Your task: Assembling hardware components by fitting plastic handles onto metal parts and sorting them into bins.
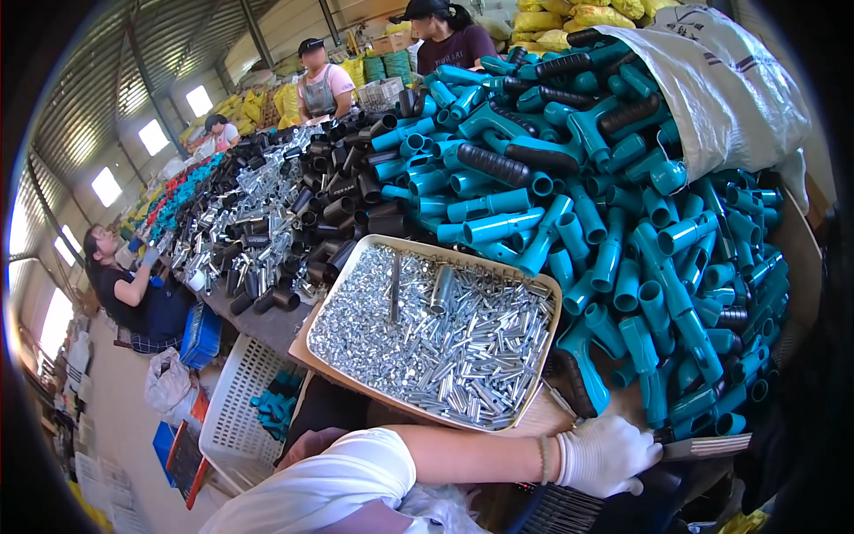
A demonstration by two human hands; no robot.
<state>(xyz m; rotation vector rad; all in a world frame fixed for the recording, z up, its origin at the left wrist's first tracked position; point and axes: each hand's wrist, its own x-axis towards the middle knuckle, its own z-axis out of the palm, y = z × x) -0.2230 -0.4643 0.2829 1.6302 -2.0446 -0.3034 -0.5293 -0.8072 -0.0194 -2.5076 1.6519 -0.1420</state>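
My left hand (609, 456), in a white knit glove, reaches across to the right at the near edge of the table. Its fingers are curled closed, and the fingertips meet the end of a flat grey ribbed piece (708, 447). What lies inside the fingers is hidden. Just beyond the hand, a teal handle with a black grip (580, 378) lies on the board. Left of it, a cream tray (313, 343) holds small silver pins (485, 383) and tiny metal bits. A larger metal tube (442, 290) rests on top of them. My right hand is out of view.
Teal tubular handles (614, 240) pile high on the right, below a white woven sack (738, 98). Black tubular parts (342, 187) and metal parts (258, 240) cover the table beyond. A white basket (236, 400) stands at lower left. Several people sit along the table.
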